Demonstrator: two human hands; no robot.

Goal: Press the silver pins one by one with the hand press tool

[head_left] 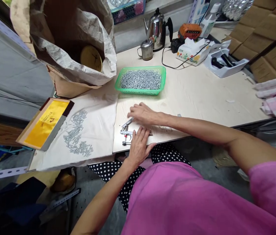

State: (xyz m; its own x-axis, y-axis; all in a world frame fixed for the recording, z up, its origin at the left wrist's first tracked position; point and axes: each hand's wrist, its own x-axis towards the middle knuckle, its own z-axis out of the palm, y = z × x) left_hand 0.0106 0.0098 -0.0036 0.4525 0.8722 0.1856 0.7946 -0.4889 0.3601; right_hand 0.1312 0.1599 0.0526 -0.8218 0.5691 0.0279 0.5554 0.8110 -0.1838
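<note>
Silver snap-fastener pliers (pixel 126 132) with a spring and a red-tipped jaw lie near the table's front edge. My left hand (pixel 139 147) rests flat over their lower part, fingers stretched out and thumb apart. Just beyond it, my right hand (pixel 145 114) hovers over the end of the raised lever. Motion blurs its fingers, so I cannot tell whether they grip the lever. Left of the pliers, a loose pile of small metal pins (pixel 77 135) is spread on a white cloth (pixel 103 120). Behind my hands stands a green plastic basket (pixel 140 93) full of similar small metal pieces.
A large paper sack (pixel 79 83) stands at the back left, near a yellow-lined box (pixel 46 124). Along the back are a steel kettle (pixel 157 31), a lidded metal cup (pixel 147 50), an orange battery (pixel 190 31), a tissue pack (pixel 193 52) and a white tray (pixel 226 70).
</note>
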